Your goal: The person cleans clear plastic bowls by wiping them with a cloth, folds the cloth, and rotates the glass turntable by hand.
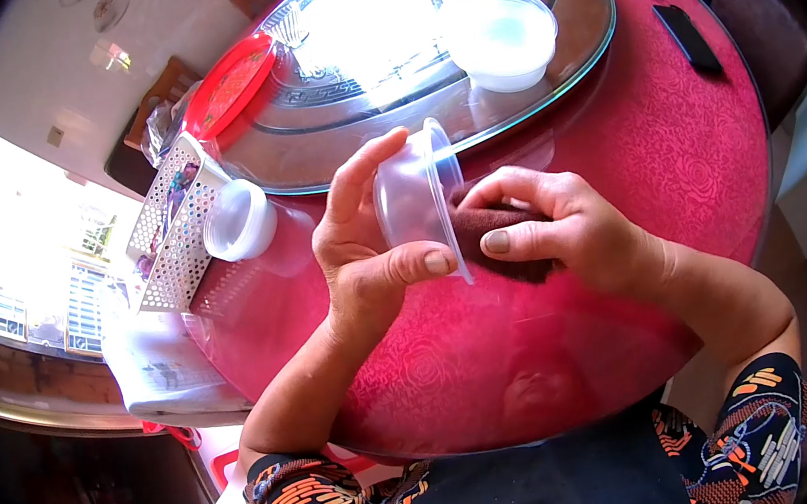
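Room to move opens at six o'clock below our hands, where the glossy red rose-patterned tabletop [418, 366] runs to its curved edge. Mid-view, our left hand [353, 248] grips a translucent round plastic tub [399, 202], tilted sideways, between thumb and fingers; our right hand [577, 226] pinches a fuzzy dark-brown cloth [507, 231] at its mouth. At twelve curves a glass-topped turntable [341, 149]; at nine, a white perforated basket [178, 264].

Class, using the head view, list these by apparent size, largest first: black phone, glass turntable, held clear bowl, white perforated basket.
1. Glass turntable
2. White perforated basket and clear bowl: too alike to rank, as the bowl looks nearer the camera and the left hand partly covers it
3. Black phone
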`<state>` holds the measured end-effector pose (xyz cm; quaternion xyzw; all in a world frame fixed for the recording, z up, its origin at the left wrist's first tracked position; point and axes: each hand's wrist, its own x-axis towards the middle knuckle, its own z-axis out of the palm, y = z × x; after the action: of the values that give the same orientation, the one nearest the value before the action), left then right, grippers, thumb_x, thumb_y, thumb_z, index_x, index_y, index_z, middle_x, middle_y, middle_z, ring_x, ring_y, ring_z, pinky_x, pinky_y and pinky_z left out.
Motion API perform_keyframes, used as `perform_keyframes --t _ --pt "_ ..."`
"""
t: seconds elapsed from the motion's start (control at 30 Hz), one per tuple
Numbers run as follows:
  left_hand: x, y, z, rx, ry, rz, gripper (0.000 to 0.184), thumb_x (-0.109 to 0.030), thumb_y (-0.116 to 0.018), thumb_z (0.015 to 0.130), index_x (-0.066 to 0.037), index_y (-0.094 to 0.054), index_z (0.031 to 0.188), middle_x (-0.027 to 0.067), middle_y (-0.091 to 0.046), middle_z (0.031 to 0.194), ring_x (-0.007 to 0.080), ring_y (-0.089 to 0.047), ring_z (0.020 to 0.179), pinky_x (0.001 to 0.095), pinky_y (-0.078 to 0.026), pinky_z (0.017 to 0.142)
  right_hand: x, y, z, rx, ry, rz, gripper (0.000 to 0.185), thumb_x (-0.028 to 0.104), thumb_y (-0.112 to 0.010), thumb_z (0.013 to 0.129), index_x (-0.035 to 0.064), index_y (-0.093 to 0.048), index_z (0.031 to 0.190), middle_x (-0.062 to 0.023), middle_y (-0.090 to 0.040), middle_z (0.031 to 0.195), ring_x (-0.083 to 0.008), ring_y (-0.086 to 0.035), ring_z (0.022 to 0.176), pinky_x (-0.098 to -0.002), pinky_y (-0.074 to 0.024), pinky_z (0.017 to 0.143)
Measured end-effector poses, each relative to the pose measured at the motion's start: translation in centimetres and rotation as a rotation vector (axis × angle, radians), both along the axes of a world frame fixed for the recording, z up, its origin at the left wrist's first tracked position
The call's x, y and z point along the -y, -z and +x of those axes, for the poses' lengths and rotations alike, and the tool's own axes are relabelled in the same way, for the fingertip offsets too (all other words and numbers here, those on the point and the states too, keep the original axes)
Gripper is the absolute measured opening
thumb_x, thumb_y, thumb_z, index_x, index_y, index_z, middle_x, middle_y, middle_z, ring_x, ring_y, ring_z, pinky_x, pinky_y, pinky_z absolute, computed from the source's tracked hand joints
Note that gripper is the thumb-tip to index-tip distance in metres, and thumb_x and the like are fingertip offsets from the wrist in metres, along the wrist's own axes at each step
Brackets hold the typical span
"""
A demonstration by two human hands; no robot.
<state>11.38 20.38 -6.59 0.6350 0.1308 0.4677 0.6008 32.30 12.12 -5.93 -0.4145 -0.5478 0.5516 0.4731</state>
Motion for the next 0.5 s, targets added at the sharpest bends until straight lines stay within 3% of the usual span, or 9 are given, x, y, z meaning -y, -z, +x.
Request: perform_keyframes --t 0.07,0.17,0.2,0.23,0.3,0.33,0.43,0.47,0.5 --pt "-1.3 0.6 -0.6 -0.044 -0.046 0.187 0.096 -0.033 -0.091 0.073 -0.005 -0.043 0.152 0.0213 -0.059 0.136 0.0289 -0.066 0.109 0.0349 -0.059 0.083 0.1 -0.9 0.6 -0.304 -0.209 -0.321 0.037 0.021 -0.067 0.095 -0.0015 -0.062 0.125 -0.006 -0.07 0.099 -0.0119 -0.065 0.086 -0.0253 -0.052 0.076" --pt "-1.1 -0.2 -0.8 0.01 -0.017 0.056 0.095 -0.032 -0.089 0.074 -0.005 -0.042 0.153 0.0235 -0.057 0.137 0.0293 -0.066 0.109 0.0325 -0.059 0.077 0.4 -1.2 0.3 -0.381 -0.202 -0.284 0.036 0.023 -0.07 0.095 0.0012 -0.063 0.124 -0.0064 -0.068 0.099 -0.0116 -0.065 0.086 -0.0253 -0.0526 0.075" --pt "-1.1 0.0 -0.9 -0.004 0.008 0.013 0.093 -0.031 -0.087 0.075 -0.005 -0.042 0.153 0.0238 -0.057 0.137 0.0298 -0.066 0.109 0.034 -0.059 0.079 0.3 -0.6 0.2 -0.301 -0.191 -0.205 0.035 0.019 -0.072 0.094 0.0004 -0.065 0.122 -0.0048 -0.069 0.097 -0.0114 -0.066 0.087 -0.0262 -0.0529 0.076" --pt "-1.1 0.2 -1.0 -0.015 0.034 -0.028 0.092 -0.029 -0.085 0.076 -0.005 -0.042 0.153 0.0241 -0.056 0.137 0.0302 -0.066 0.109 0.0355 -0.06 0.081 -0.1 0.2 0.1 -0.099 -0.175 0.017 0.032 0.017 -0.075 0.09 0.0034 -0.067 0.118 -0.0082 -0.071 0.094 -0.0172 -0.069 0.085 -0.0309 -0.0552 0.074" --pt "-0.6 1.0 -0.3 -0.028 0.048 -0.114 0.089 -0.032 -0.083 0.078 -0.004 -0.042 0.152 0.0227 -0.058 0.135 0.0298 -0.067 0.108 0.0386 -0.06 0.087 -0.6 1.9 0.5 0.601 0.012 0.584 0.032 0.021 -0.077 0.087 0.0075 -0.069 0.115 -0.0135 -0.071 0.092 -0.0254 -0.071 0.085 -0.0368 -0.0562 0.071" --pt "-0.7 1.5 -0.1 -0.05 0.032 -0.111 0.086 -0.034 -0.082 0.08 -0.004 -0.044 0.151 0.0214 -0.06 0.133 0.0282 -0.068 0.107 0.0411 -0.058 0.093 -0.4 1.6 0.3 0.749 0.068 0.594 0.029 0.024 -0.075 0.088 0.0111 -0.071 0.113 -0.018 -0.068 0.092 -0.0321 -0.07 0.084 -0.0416 -0.0558 0.067" --pt "0.3 1.7 1.0 -0.048 -0.002 -0.372 0.081 -0.049 -0.072 0.089 -0.001 -0.043 0.149 0.0189 -0.061 0.132 0.0289 -0.065 0.113 0.0422 -0.051 0.105 -0.1 1.4 0.0 1.165 0.345 0.801 0.023 0.022 -0.069 0.092 0.0115 -0.072 0.112 -0.017 -0.068 0.092 -0.0313 -0.068 0.08 -0.042 -0.0548 0.063" --pt "-0.9 2.7 0.8 -0.068 0.207 -0.402 0.082 -0.058 -0.062 0.094 -0.001 -0.041 0.149 0.0178 -0.06 0.135 0.0296 -0.062 0.12 0.0427 -0.048 0.109 -0.5 1.3 0.1 1.203 0.453 0.927 0.021 0.021 -0.066 0.093 0.0118 -0.074 0.111 -0.0165 -0.067 0.091 -0.0302 -0.068 0.078 -0.0409 -0.0551 0.063" --pt "-0.9 3.4 0.5 -0.05 0.27 -0.607 0.077 -0.059 -0.055 0.098 -0.003 -0.043 0.148 0.0178 -0.059 0.138 0.0305 -0.06 0.125 0.0456 -0.046 0.111 -0.6 1.3 0.2 1.144 0.443 1.014 0.021 0.02 -0.067 0.092 0.0121 -0.075 0.11 -0.0154 -0.067 0.09 -0.0284 -0.067 0.078 -0.041 -0.0556 0.063"
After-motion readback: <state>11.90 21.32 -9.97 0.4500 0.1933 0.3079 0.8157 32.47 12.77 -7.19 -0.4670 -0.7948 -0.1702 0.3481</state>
